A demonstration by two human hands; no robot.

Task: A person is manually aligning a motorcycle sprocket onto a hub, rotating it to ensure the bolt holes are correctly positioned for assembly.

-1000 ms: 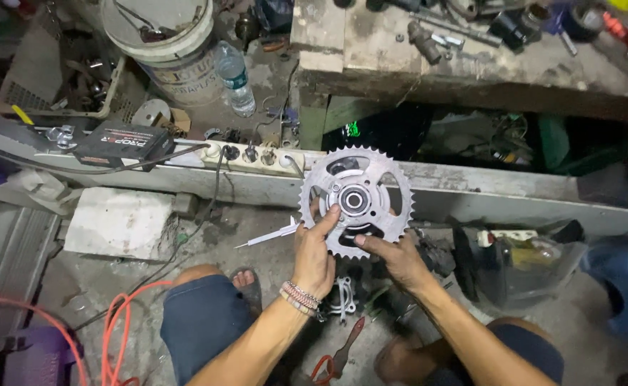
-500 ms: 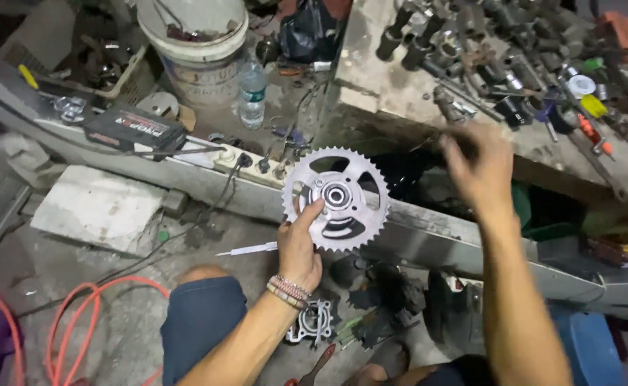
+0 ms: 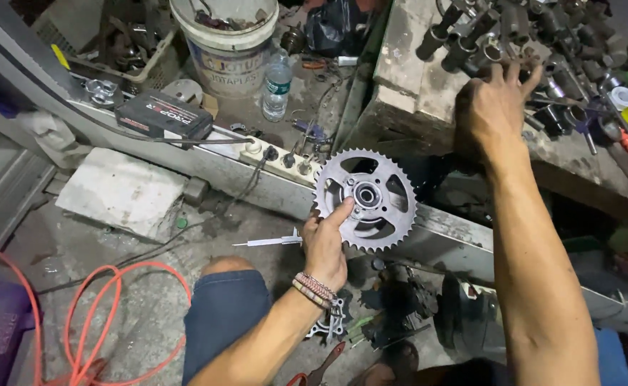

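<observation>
My left hand [image 3: 326, 246] grips a round grey toothed sprocket [image 3: 365, 199] by its lower left edge and holds it upright in front of me, thumb near its hub. My right hand [image 3: 491, 107] is stretched up and to the right, fingers spread, over a row of dark metal sockets [image 3: 464, 39] standing on a dirty workbench [image 3: 407, 64]. The right hand holds nothing that I can see. A beaded bracelet sits on my left wrist.
A long grey metal rail [image 3: 207, 168] crosses the scene with a power strip [image 3: 285, 161] and a black box [image 3: 162, 116] on it. A white bucket [image 3: 227, 44], a plastic bottle [image 3: 277, 84], an orange cable [image 3: 106, 314] and a concrete block [image 3: 119, 191] lie around.
My right hand let go of the sprocket and moved up and right to the sockets on the workbench. My left hand alone keeps holding the sprocket.
</observation>
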